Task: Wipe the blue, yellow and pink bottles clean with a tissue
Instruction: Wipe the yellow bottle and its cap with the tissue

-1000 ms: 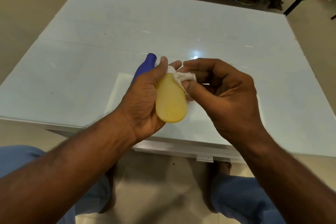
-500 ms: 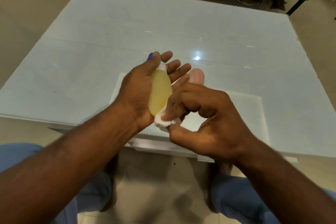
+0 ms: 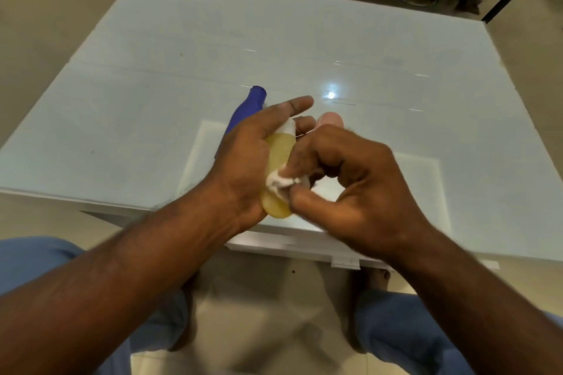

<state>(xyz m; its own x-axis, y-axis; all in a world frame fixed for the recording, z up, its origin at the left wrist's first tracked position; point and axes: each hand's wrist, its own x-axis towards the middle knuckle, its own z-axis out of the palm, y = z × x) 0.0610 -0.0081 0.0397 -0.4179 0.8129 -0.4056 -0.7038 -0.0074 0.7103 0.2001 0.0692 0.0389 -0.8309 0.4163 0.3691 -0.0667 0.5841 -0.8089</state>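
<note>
My left hand (image 3: pixel 246 161) holds the yellow bottle (image 3: pixel 278 158) above the table's near edge, white cap pointing away from me. My right hand (image 3: pixel 353 189) pinches a crumpled white tissue (image 3: pixel 278 183) and presses it against the lower part of the yellow bottle. The blue bottle (image 3: pixel 248 106) lies on the table behind my left hand, mostly hidden by it. Only the tip of the pink bottle (image 3: pixel 330 119) shows, past my right hand's knuckles.
The bottles lie on a white glass-topped table (image 3: pixel 152 100), whose near edge runs under my wrists. My knees in blue trousers (image 3: pixel 36 259) and the tiled floor lie below. Dark furniture legs stand beyond the far edge.
My right hand slid the tissue from the bottle's cap end down to its base, then back up a little along the side. My left hand kept its hold and the bottle tilted slightly.
</note>
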